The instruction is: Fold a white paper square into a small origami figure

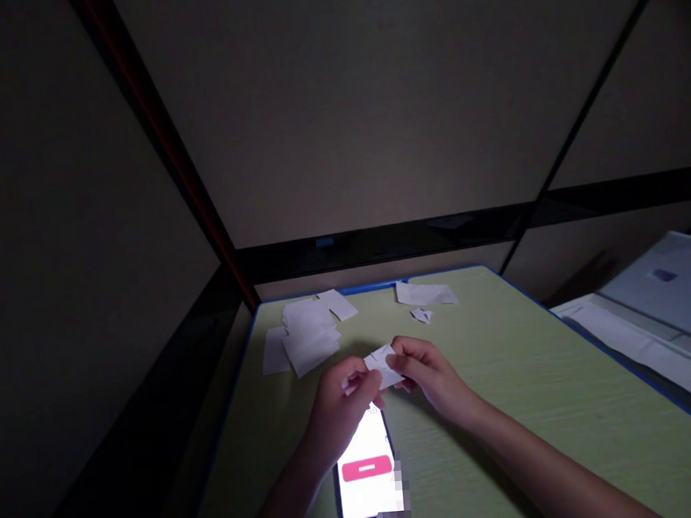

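Between both hands, above the middle of the table, is a small folded piece of white paper (pixel 382 365) with crease lines on its face. My left hand (pixel 346 397) pinches its left side, thumb on top. On the right side my right hand (pixel 421 368) grips it, thumb pressed on the upper face and fingers curled beneath. Below my left hand lies a phone (pixel 367 494) with a bright white screen and a red bar; the left hand and wrist cover part of it. Beyond the right hand sits a small folded paper shape (pixel 421 315).
The light green table (pixel 506 358) has a blue edge. Several white paper sheets (pixel 309 336) overlap at the back left, and another paper sheet (pixel 424 293) lies at the back right. A grey flat panel (pixel 672 283) stands beyond the right edge. Dark wall panels rise behind.
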Available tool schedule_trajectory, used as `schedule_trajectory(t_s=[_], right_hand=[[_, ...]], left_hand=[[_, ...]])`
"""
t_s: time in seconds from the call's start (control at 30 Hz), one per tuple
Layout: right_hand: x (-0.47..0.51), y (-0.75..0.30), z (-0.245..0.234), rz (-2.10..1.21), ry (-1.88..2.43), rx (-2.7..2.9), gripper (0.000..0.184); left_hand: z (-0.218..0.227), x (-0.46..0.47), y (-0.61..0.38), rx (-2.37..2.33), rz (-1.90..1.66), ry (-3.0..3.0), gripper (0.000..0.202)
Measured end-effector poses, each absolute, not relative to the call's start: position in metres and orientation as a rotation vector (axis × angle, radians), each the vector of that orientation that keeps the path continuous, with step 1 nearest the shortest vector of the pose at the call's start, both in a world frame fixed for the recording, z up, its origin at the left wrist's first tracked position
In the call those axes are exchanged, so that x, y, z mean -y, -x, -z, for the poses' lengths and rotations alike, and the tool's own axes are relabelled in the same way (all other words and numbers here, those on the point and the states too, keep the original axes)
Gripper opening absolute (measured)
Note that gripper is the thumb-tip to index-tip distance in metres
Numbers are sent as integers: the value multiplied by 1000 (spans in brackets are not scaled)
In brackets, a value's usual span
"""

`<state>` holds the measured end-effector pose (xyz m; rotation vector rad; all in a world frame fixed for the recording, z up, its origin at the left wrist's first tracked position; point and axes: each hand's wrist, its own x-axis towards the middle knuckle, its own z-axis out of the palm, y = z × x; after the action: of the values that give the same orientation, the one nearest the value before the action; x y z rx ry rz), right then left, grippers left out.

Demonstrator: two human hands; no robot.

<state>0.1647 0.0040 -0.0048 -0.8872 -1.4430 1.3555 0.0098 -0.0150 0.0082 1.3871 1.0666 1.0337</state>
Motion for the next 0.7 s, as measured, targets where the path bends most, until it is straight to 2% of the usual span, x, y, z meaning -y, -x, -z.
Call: schedule_trajectory(t_s=[0.37,0.53,0.7], right_hand=[[-4,-164,5,-1262,945,1459,28],[-6,-165,-3,-1221,872,1444,16],[-7,-166,-3,-991,897,1436,10]], left_hand=[[-7,16,-16,-1129,-1020,-1428,22],[-6,13,-12,-1240,-1101,-1446,23],[-5,11,-8,-1367,-1218,-1604,20]])
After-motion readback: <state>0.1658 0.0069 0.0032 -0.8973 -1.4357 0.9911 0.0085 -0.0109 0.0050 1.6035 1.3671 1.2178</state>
